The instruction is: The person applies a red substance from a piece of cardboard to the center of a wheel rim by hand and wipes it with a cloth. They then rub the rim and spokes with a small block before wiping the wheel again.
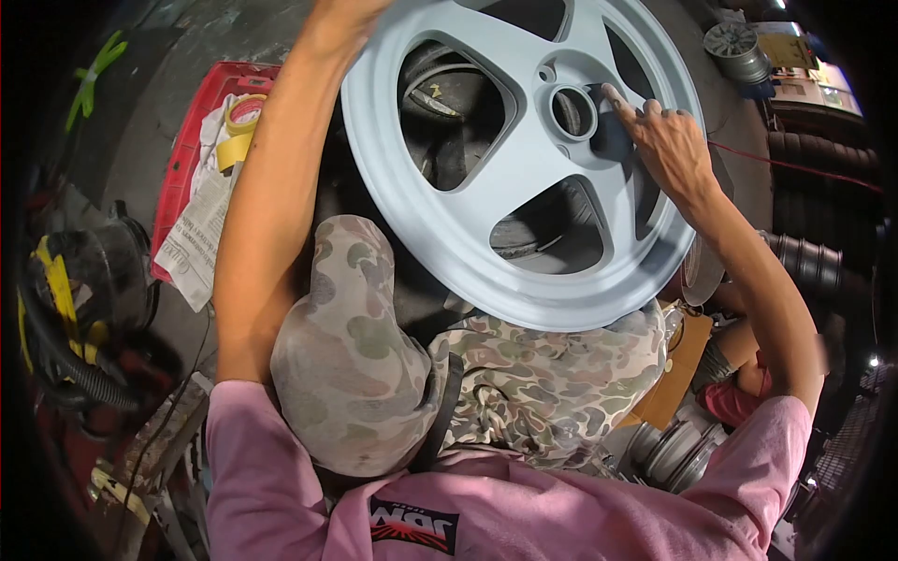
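Note:
A large pale grey-blue wheel rim (543, 178) with broad spokes is propped tilted against the person's camouflage-trousered lap (505, 374). At its upper left edge is my left hand (351, 14), cut off by the frame's top, its fingers out of sight. My right hand (659, 140) lies on a spoke just right of the round centre hole, the index finger stretched toward the hole and the other fingers bent. Whether anything is under those fingertips is hidden. Dark tyre parts show through the rim's openings.
On the left, a red tray (187, 159) holds yellow tape rolls (234, 150) and newspaper (201, 234). Farther left stands a machine with a black hose (84, 369). Another person's bent leg (734, 346) is at the right, near cardboard (678, 369) and metal rims (669, 453).

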A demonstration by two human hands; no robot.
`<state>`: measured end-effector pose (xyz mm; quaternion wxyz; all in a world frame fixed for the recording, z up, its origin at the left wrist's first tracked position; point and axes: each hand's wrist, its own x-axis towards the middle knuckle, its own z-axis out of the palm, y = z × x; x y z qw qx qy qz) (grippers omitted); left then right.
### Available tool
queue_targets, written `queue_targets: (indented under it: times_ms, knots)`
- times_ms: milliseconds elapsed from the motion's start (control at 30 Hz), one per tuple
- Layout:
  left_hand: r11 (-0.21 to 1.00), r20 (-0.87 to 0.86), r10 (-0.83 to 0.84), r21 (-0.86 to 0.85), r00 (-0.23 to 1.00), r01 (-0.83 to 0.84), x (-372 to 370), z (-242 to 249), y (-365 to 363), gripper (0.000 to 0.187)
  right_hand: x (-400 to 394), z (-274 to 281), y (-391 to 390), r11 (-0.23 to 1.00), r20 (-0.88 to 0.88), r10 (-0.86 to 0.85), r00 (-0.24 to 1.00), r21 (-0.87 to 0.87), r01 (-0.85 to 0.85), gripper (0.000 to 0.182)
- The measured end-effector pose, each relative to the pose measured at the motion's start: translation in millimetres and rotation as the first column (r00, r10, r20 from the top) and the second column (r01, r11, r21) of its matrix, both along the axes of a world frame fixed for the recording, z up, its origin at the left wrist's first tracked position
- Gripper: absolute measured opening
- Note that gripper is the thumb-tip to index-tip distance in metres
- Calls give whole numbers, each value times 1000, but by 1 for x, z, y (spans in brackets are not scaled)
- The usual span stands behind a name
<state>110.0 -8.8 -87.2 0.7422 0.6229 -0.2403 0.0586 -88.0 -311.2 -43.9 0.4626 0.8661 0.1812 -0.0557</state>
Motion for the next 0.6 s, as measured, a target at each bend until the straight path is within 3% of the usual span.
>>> queue_targets:
  times_ms: [100,167,200,233,267,333,400,467,600]
  knots:
    - [1000,-7,-1,-22,1000,0,4,-2,1,10,0,-8,-2,1000,9,-14,1000,28,14,62]
    - [974,348,71,179,935,-141,6,-5,2,11,-1,-10,-5,996,-16,-23,1000,90,24,62]
    - [975,350,74,173,934,-142,6,-3,2,11,-1,-7,-6,988,-40,-34,999,148,40,61]
    - [989,220,73,112,973,-100,5,-1,0,11,-6,-4,-5,989,-35,-34,999,141,39,61]
    - [997,86,61,47,994,-66,3,2,-2,11,-16,3,3,962,-43,-60,997,262,69,60]
    - [999,83,24,31,996,-27,-4,4,-7,10,-34,12,19,880,-69,-133,989,451,150,56]
    - [1000,81,-15,19,997,14,-16,7,-15,9,-46,14,25,837,-67,-185,981,513,193,55]
    - [920,-143,-326,-274,934,279,-34,15,-28,10,-54,14,26,729,-86,-252,964,638,248,56]
    - [775,-220,-582,-442,783,452,-57,22,-48,19,-54,23,37,712,-9,-249,968,676,189,52]
